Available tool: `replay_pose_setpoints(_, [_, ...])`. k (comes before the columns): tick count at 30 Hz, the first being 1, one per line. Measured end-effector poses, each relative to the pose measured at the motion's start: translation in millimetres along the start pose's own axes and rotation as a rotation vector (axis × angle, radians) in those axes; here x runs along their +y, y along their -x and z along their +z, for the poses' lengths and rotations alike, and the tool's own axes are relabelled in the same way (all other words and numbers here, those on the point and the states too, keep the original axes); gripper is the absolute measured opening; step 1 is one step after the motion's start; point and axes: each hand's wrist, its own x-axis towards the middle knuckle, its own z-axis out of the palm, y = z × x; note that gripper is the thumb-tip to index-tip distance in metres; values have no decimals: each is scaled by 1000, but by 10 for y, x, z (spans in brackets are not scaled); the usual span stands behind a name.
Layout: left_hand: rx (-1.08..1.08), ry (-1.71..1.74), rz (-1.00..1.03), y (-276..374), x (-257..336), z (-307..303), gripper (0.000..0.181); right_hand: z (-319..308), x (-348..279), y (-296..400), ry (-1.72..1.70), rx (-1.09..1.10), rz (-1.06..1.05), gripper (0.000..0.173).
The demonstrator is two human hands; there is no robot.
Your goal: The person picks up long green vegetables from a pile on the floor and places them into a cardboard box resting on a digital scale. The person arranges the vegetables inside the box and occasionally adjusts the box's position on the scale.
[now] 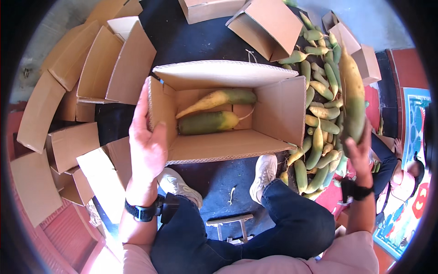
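An open cardboard box [279,106] is in front of me, with two green-and-yellow radishes [208,123] lying side by side on its bottom. My left hand [149,144] grips the box's left wall, thumb inside and fingers outside. Out to the right, my right hand [359,150] holds a large radish [354,92] by its green end, its pale root tip pointing away from me. Beneath and beside that hand spreads a pile of similar radishes [321,123].
Several open cardboard boxes [130,65] stand at the left. Another box [270,25] lies tilted beyond mine. A small stool [229,220] is between my legs. A person [402,185] is at the far right.
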Motion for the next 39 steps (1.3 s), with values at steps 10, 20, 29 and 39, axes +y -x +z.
replay_pose_setpoints(10, [2, -144, 143, -51, -57, -20, 57, 1583, -1161, -1083, 606, -982, -388, 59])
replay_pose_setpoints(20, [11, 10, 28, 3, -85, -19, 56, 2769, -822, -1575, 1085, -1377, -288, 73])
replay_pose_setpoints(29, [42, 129, -98, 20, 7, 48, 58, 2996, -694, -1350, 951, -927, -180, 63])
replay_pose_setpoints(39, [121, 47, -189, -3, -39, -15, 59, 1412, -1388, -1495, 409, -965, -449, 36])
